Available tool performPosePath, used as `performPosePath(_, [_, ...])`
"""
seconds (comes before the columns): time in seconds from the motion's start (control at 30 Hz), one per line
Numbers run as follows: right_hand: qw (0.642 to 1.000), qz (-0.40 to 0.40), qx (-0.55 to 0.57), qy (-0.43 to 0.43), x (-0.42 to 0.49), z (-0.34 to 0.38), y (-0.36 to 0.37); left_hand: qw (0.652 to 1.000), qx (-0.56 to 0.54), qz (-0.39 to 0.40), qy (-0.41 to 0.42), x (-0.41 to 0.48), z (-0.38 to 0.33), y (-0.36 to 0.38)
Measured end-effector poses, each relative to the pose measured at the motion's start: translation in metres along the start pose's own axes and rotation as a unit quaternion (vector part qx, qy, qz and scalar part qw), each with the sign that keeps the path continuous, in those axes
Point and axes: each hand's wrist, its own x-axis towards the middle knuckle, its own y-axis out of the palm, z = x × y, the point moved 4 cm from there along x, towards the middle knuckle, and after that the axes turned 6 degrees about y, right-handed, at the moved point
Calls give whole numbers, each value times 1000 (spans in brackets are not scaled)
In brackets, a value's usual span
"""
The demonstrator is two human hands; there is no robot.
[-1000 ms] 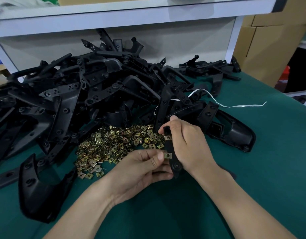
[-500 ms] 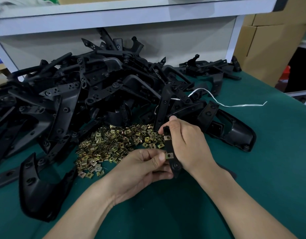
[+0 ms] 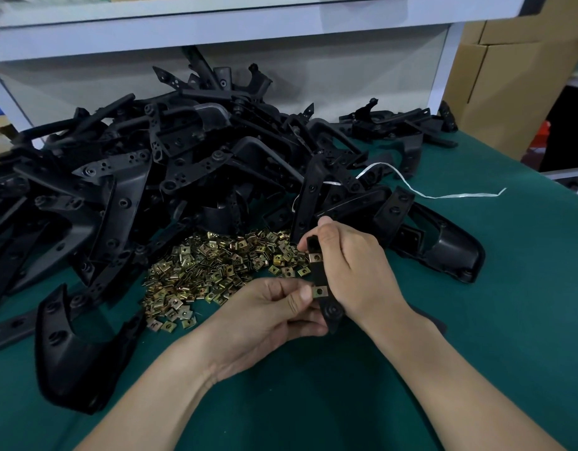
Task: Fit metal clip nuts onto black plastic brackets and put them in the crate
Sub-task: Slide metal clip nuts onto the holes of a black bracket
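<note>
Clearly two clip nuts [image 3: 315,257] on one black bracket [image 3: 319,275].

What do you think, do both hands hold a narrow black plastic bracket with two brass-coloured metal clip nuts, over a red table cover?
Not red: the head view shows a dark green table cover. The left hand and right hand do hold the narrow black plastic bracket with two brass-coloured metal clip nuts.

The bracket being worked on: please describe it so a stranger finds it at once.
On the green table, just right of the clip nut pile, the right hand and left hand hold one narrow black bracket. Unlike the heaped brackets behind, it already carries two clip nuts.
</note>
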Motion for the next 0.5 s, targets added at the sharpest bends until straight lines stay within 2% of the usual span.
performPosePath(0.5, [1000, 7, 0, -2, -1, 2, 1, 1000, 1, 0, -8, 0, 0, 0])
